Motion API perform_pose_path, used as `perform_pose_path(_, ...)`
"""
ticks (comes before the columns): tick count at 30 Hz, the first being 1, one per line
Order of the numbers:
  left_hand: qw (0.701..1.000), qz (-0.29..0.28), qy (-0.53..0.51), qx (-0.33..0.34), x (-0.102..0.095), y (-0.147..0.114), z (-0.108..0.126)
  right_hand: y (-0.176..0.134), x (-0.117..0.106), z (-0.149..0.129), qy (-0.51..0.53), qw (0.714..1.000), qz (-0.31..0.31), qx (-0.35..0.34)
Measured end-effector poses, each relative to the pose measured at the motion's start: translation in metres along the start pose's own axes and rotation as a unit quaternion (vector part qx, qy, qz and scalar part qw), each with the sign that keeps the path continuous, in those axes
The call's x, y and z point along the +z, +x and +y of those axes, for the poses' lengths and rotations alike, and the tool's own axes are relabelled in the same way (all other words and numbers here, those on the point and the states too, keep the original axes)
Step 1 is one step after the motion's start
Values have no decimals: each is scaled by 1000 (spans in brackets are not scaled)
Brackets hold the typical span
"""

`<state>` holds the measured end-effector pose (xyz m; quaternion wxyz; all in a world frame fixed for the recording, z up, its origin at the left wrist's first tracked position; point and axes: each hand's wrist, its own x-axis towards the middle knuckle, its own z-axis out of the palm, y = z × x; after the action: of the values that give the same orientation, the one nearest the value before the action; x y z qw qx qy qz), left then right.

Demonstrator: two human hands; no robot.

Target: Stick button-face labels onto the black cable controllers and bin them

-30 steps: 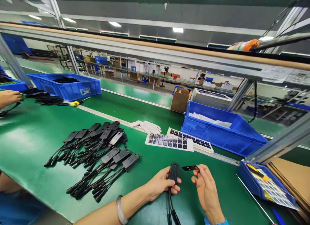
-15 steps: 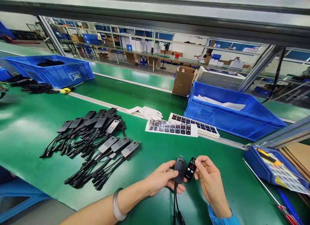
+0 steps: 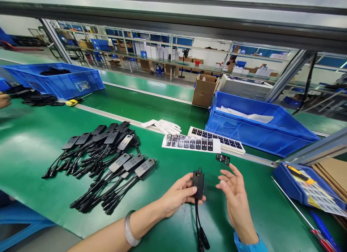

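My left hand [image 3: 177,196] is closed around a black device [image 3: 198,181], thumb across its front, holding it just over the green tabletop [image 3: 162,176] with its cables [image 3: 197,212] trailing toward me. My right hand [image 3: 235,197] has its fingers spread, and a small black label [image 3: 222,158] sits at the index fingertip, apart from the device. Green surface shows between my left hand and the pile of devices [image 3: 111,137], and the table's near edge slants under my left forearm. Ahead, a sheet of labels [image 3: 192,143] lies against the pale strip, and a long screwdriver [image 3: 295,205] bounds my right side. Beyond the strip, the right blue bin [image 3: 262,132] holds white sheets [image 3: 244,115]; the left blue bin [image 3: 62,85] holds dark items [image 3: 55,71] I can't make out. The small blue tray [image 3: 287,181] carries a yellow-handled tool [image 3: 300,175] over printed sheets [image 3: 321,194].
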<state>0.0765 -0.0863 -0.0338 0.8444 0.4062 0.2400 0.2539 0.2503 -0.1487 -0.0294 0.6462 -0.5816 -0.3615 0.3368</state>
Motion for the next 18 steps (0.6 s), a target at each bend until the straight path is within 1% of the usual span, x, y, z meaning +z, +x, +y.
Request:
perform_pose_path(3,996,21,37,74,-3,2,0,-15,14,6,-90,988,-124,-30)
perform_pose_path(4,994,29,53,90,-3,2,-1,-20,19,9,-108,982,-154,-27)
perform_pose_path(6,983,56,124,124,-4,2,-2,-29,26,14,-133,973,-187,-18)
perform_pose_path(8,952,95,237,169,-3,1,-4,-36,30,19,-154,969,-187,-40)
perform_pose_path(10,915,118,327,203,-3,0,-6,-39,31,23,-192,965,-154,-88)
perform_pose_path(11,903,120,353,212,-3,-1,-8,-41,31,25,-216,961,-135,-110)
perform_pose_path(13,890,106,383,224,-4,-2,-11,-43,32,30,-257,950,-113,-136)
perform_pose_path(14,885,98,394,229,-4,-2,-12,-44,32,32,-269,945,-112,-147)
perform_pose_path(18,870,86,433,221,-7,-3,-17,-49,33,42,-276,932,-140,-188)
